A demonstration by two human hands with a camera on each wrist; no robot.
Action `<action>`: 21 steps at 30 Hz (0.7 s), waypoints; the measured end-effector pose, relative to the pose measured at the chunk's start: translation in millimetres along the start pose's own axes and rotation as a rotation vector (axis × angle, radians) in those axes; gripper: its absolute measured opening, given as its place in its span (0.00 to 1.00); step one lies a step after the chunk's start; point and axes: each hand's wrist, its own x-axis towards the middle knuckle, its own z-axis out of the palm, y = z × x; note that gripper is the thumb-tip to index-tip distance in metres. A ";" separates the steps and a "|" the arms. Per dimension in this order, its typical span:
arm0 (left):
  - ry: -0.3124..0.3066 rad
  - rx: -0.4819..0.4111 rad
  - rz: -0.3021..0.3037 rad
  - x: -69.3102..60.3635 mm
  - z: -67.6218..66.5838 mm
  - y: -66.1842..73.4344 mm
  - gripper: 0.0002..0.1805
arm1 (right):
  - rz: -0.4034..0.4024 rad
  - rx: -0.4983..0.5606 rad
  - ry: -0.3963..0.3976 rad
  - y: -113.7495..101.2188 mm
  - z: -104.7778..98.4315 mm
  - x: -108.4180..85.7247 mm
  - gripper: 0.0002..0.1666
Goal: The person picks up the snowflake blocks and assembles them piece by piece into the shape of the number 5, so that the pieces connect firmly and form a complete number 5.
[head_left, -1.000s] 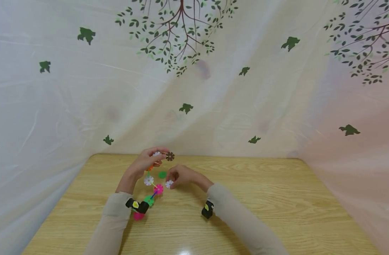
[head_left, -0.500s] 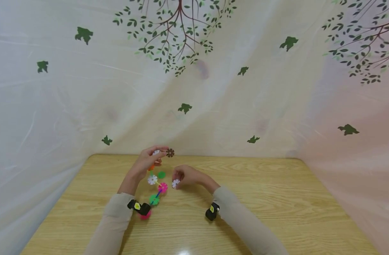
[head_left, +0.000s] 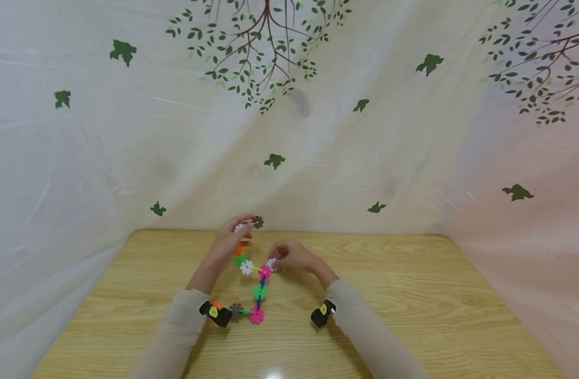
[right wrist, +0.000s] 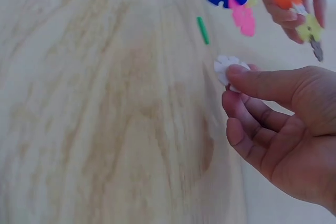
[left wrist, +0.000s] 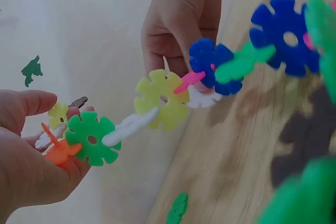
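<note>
My left hand [head_left: 229, 241] holds a chain of interlocking flower-shaped plastic discs near its far end, where an orange disc [left wrist: 62, 151] and a brown disc [head_left: 257, 221] show by the fingers. From there the chain runs down past a green disc [left wrist: 93, 138], a yellow disc [left wrist: 161, 99] and blue discs [left wrist: 286, 36], bending back under the left wrist. Between thumb and fingers, my right hand [head_left: 295, 256] pinches a loose white disc [right wrist: 229, 70]. It is close to a pink disc [head_left: 264, 271] of the chain; the right wrist view shows a gap between them.
A single green disc [right wrist: 203, 30] lies on the wooden table [head_left: 389, 305] beneath the chain. Behind the table's far edge hangs a pale curtain [head_left: 327, 173] printed with leaves and birds. Each wrist carries a small black camera [head_left: 322, 314].
Both hands have shifted to the right, the left also slightly up. The chain has swung right, showing more of its lower end. The right hand still pinches the white disc.
</note>
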 end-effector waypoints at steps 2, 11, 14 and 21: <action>-0.013 0.003 0.006 0.4 1.9 -1.0 0.24 | 0.020 0.032 0.056 1.7 -2.6 -1.5 0.10; -0.070 -0.020 0.003 4.8 2.9 -7.1 0.22 | -0.024 0.217 0.303 -9.5 -15.0 -2.3 0.12; -0.076 -0.030 -0.002 5.6 3.2 -7.2 0.21 | -0.067 0.267 0.379 -15.6 -17.7 -0.3 0.13; -0.095 -0.033 -0.019 6.8 2.8 -5.9 0.21 | -0.107 0.292 0.518 -22.1 -17.1 3.3 0.12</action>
